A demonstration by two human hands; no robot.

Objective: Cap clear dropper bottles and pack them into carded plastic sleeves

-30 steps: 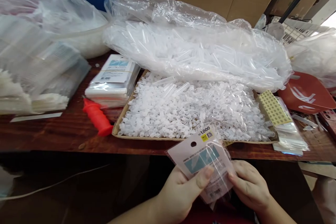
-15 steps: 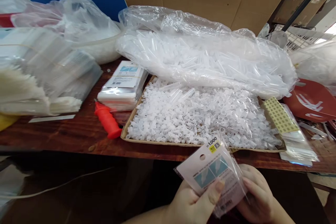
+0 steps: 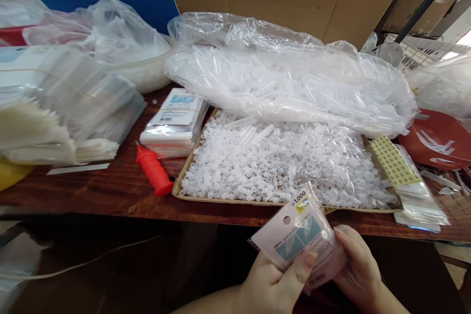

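White-and-blue plastic-sleeved rectangular card [image 3: 295,236] is clamped in left hand [image 3: 274,278], edge-held by curled right hand [image 3: 357,267]; handling step apparently requires steady support next.

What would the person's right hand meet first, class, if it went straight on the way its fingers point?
The right hand would first meet the flat, clear plastic packet with a white-and-blue card, which it seems to touch; depth beyond that is hard to judge.

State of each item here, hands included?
Packet: tilted, held in both hands.
Left hand: gripping packet, thumb on front.
Right hand: gripping packet's edge.
Tray: full of plastic pieces.
Large bag: bulging.
Packet bundle: banded, lying flat.
Red tool: lying on its side.
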